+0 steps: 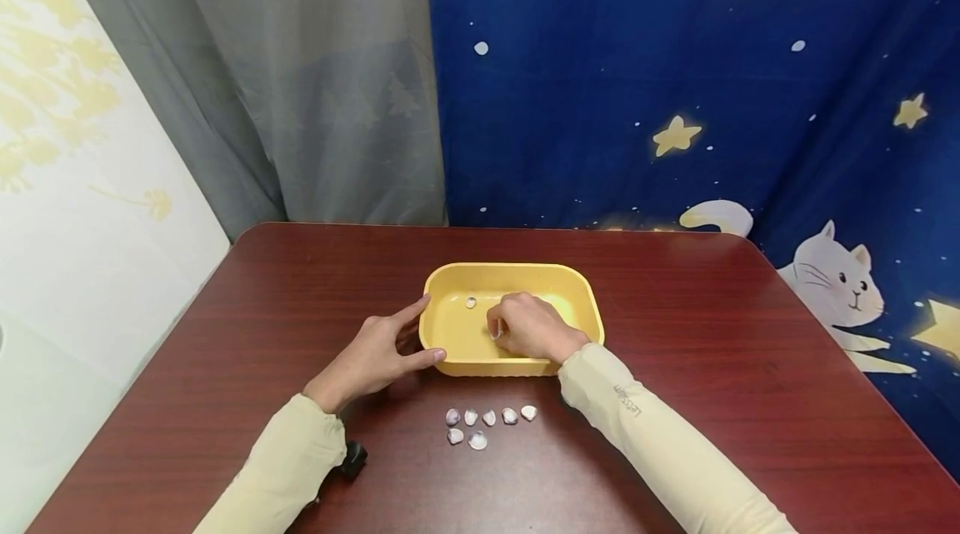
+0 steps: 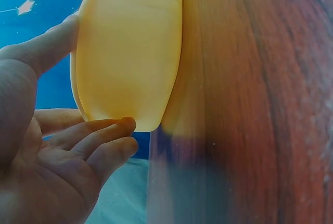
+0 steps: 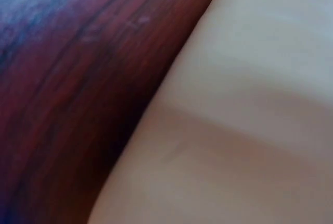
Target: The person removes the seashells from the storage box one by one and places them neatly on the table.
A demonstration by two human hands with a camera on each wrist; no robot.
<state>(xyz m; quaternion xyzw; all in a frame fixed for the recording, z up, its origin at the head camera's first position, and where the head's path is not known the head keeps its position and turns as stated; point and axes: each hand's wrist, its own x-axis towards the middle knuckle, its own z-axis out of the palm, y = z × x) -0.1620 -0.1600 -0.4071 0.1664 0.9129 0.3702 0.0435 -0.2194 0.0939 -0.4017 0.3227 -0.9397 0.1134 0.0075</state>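
A yellow plastic basin (image 1: 480, 367) stands on the table. My left hand (image 1: 372, 357) holds its left end, thumb on the near rim and forefinger along the left rim. The left wrist view shows the other fingers of that hand (image 2: 67, 156) bent against the basin's outer wall (image 2: 127, 52). Inside the basin, my right hand (image 1: 528, 327) is lowered with curled fingers, pinching a small whitish seashell (image 1: 496, 336), mostly hidden by the fingertips. Another small shell (image 1: 470, 301) lies on the basin floor toward the far left.
Several small white and purple shells lie in two rows before the basin, including one shell (image 1: 477, 440) in the nearer row. The dark red wooden table (image 1: 675, 292) reaches back to a grey curtain (image 1: 337, 101) and a blue starry curtain (image 1: 585, 59).
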